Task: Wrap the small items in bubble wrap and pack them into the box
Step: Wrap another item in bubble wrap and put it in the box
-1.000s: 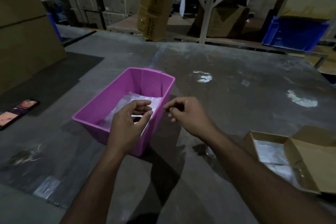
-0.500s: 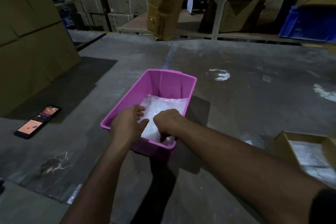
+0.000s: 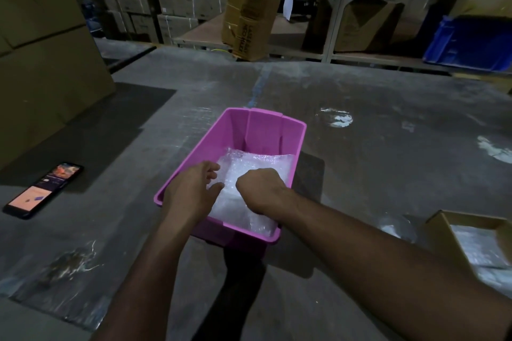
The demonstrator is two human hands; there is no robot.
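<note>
I'm down in the pink bin (image 3: 266,126) on the bench (image 3: 374,147) now, both hands on the bubble wrap (image 3: 257,166) that fills its bottom. My left hand (image 3: 194,192) lies fairly flat on the sheet, fingers loosely bent; my right hand (image 3: 260,191) is curled knuckles-up, whether pinching wrap I can't tell. This looks like fetching wrap; next, lift one sheet free. The cardboard box (image 3: 443,232) waits at right.

The tall cardboard carton (image 3: 249,5) leaning against the shelving carries dark print running along its side, upside down and too blurred to make out. The phone (image 3: 43,190) lying on the floor shows a lit screen whose text is too small to read. No other lettering is legible.
</note>
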